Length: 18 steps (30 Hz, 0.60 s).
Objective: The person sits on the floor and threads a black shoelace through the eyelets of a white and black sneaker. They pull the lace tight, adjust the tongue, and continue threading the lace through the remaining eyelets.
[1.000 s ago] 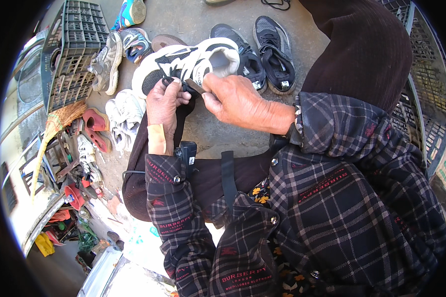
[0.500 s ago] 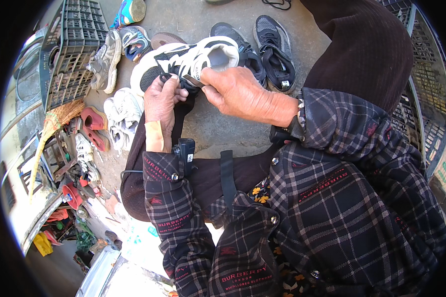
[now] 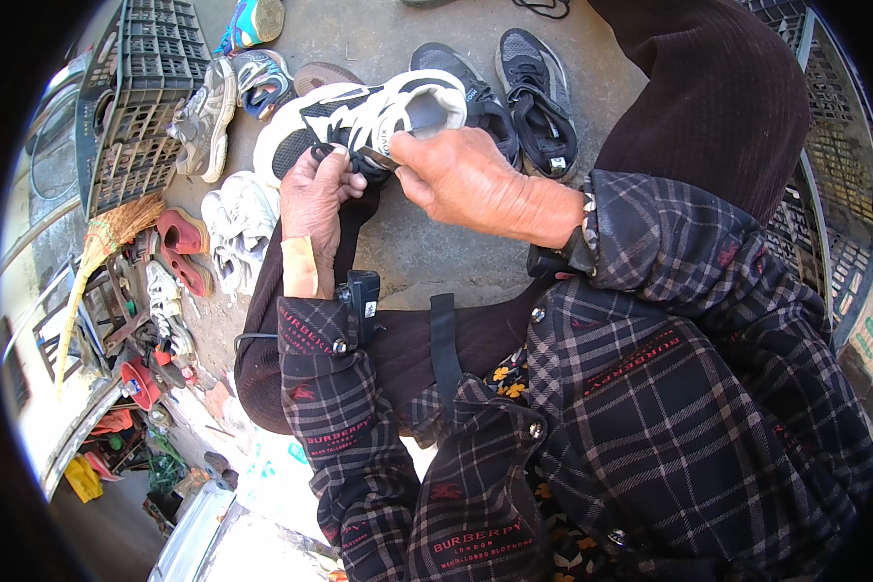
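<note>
A white and black sneaker (image 3: 412, 97) with pale laces lies tilted on its side just beyond my hands. Pinched between the thumb and fingers of my left hand (image 3: 315, 194) is a black shoelace-like strip (image 3: 322, 152), bunched dark beside the sneaker's sole edge. My right hand (image 3: 475, 184) is closed around a small dark blade (image 3: 378, 159), a knife by its look, with its handle hidden in the palm. The blade's tip points toward the black strip near my left fingertips. Whether it touches the strip I cannot tell.
Dark grey sneakers (image 3: 535, 97) stand beyond my right hand. White shoes (image 3: 241, 228), grey sneakers (image 3: 207, 121) and red shoes (image 3: 182, 250) lie to the left, near a straw broom (image 3: 116, 228). Black plastic crates (image 3: 160, 58) stand at far left and right (image 3: 844, 116).
Hardly anything differs. Both hands keep nearly the same place and grip at the sneaker; the sneaker has shifted very slightly left.
</note>
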Motion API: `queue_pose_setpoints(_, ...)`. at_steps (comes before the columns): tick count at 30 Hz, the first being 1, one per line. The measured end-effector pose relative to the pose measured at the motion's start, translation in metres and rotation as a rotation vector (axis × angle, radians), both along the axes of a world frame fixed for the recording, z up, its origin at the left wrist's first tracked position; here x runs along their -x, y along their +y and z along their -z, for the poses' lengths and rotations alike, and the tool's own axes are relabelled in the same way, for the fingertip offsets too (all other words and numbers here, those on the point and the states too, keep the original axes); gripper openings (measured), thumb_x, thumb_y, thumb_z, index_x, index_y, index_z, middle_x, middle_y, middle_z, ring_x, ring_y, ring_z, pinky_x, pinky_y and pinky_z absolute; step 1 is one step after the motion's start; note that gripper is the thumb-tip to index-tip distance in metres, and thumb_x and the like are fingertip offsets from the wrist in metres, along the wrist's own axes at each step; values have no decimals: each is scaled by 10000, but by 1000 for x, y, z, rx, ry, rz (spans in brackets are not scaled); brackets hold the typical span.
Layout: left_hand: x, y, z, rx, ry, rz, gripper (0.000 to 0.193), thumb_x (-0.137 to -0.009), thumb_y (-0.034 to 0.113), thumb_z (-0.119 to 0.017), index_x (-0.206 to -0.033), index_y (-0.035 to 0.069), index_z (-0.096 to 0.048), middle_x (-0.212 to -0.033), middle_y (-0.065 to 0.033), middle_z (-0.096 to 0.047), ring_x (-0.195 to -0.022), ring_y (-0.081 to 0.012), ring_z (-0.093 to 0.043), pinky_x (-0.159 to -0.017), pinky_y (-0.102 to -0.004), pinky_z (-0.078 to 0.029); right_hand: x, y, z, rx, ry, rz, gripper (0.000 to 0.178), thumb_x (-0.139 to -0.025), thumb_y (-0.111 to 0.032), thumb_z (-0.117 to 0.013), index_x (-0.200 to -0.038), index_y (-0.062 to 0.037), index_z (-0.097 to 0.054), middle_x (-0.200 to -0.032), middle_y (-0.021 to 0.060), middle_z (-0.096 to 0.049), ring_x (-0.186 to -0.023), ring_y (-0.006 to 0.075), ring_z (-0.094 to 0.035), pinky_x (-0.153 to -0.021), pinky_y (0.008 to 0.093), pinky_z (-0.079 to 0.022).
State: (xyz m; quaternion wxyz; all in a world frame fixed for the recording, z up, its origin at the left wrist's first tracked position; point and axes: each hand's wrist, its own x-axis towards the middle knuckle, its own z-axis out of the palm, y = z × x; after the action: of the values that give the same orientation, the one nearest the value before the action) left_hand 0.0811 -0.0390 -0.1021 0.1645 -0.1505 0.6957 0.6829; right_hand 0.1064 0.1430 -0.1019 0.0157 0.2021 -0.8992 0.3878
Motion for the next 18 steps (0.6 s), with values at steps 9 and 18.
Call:
queue_pose_setpoints(9, -1, 0, -1, -24, -7, 1, 84, -843, 101, -533, -860, 19, -547, -687, -23, -568, -548, -75, -529, -508, -177, -414, 0, -1, -1, -31, -3, -56, 150, -746, -129, -556, -862, -49, -507, -601, 159, -574, -575, 349, -585, -509, 437, -457)
queue_pose_setpoints(18, -1, -2, 2, -31, -10, -6, 87, -840, 106, -536, -852, 20, -541, -685, -22, -563, -549, -81, -533, -506, -183, -418, 1, -3, -2, -16, -60, -63, 151, -748, -113, -556, -873, -43, -511, -625, 170, -579, -614, 359, -590, -531, 451, -454)
